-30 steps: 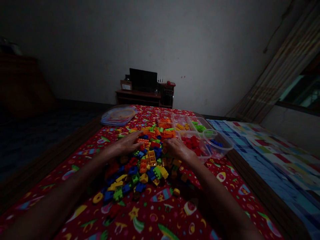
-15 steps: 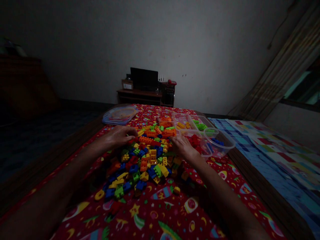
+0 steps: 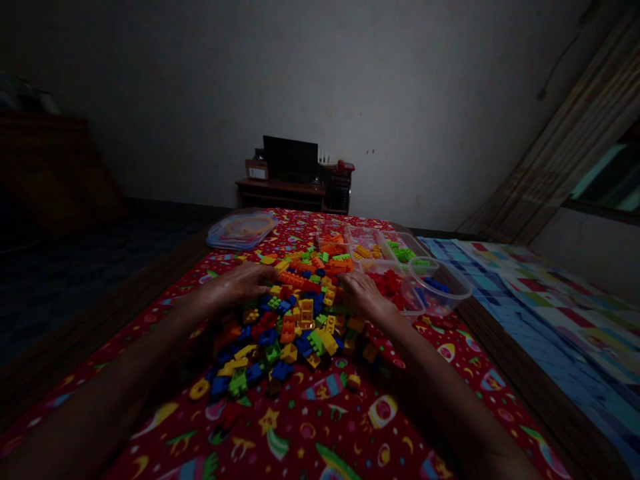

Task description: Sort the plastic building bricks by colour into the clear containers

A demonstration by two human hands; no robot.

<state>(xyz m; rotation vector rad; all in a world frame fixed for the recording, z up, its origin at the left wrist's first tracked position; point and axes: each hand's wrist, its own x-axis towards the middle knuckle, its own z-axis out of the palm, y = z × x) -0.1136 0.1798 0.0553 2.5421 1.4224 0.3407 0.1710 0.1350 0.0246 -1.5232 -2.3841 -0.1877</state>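
Observation:
A heap of toy building bricks in orange, yellow, blue, green and red lies on a red patterned cloth. My left hand rests palm down on the left side of the heap, its fingers reaching in among the bricks. At the heap's right side my right hand lies beside the clear plastic boxes, fingers bent down into the bricks. In the dim light I cannot see whether either hand holds a brick.
Clear boxes with sorted bricks stand at the right: red, blue, green, yellow. A clear lid lies at the far left. A checked blue mat runs along the right. A low cabinet stands by the wall.
My left hand drew out to the heap's left side, then reached in again. My right hand shifted a little toward the far side of the heap.

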